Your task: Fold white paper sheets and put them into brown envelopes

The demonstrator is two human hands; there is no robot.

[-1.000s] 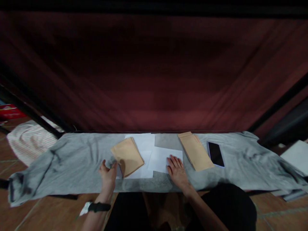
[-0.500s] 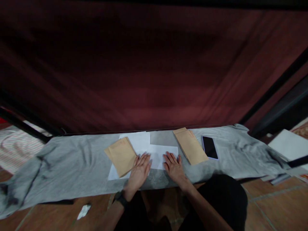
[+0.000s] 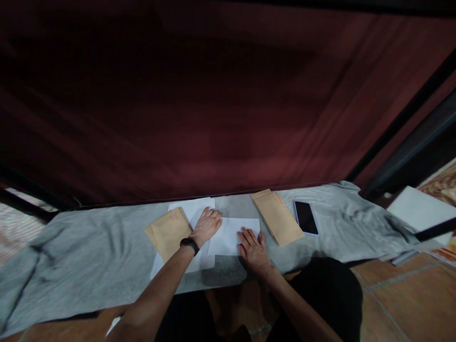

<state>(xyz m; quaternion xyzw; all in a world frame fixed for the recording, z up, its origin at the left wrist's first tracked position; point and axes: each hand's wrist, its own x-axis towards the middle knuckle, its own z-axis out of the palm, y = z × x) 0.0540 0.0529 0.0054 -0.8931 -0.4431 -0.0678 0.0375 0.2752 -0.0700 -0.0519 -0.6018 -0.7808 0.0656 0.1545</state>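
Note:
A white sheet of paper (image 3: pixel 235 232) lies in the middle of a grey cloth (image 3: pixel 99 247) over a low table. My left hand (image 3: pixel 206 225), with a black band on the wrist, rests flat and open at the sheet's far left corner, over a second white sheet (image 3: pixel 190 209). My right hand (image 3: pixel 253 247) lies flat and open on the sheet's near right corner. A small stack of brown envelopes (image 3: pixel 167 232) sits just left of my left hand. Another stack of brown envelopes (image 3: pixel 278 217) lies to the right.
A black phone (image 3: pixel 305 217) lies face up right of the right envelope stack. A dark red curtain (image 3: pixel 228 109) hangs behind the table. White paper or board (image 3: pixel 416 209) sits at the far right, beyond the cloth. Tiled floor (image 3: pixel 409 304) shows in front.
My left hand left the left envelope stack, came to the white sheet, then slid forward to its far left corner. My right hand stayed on the sheet. The view shifted right.

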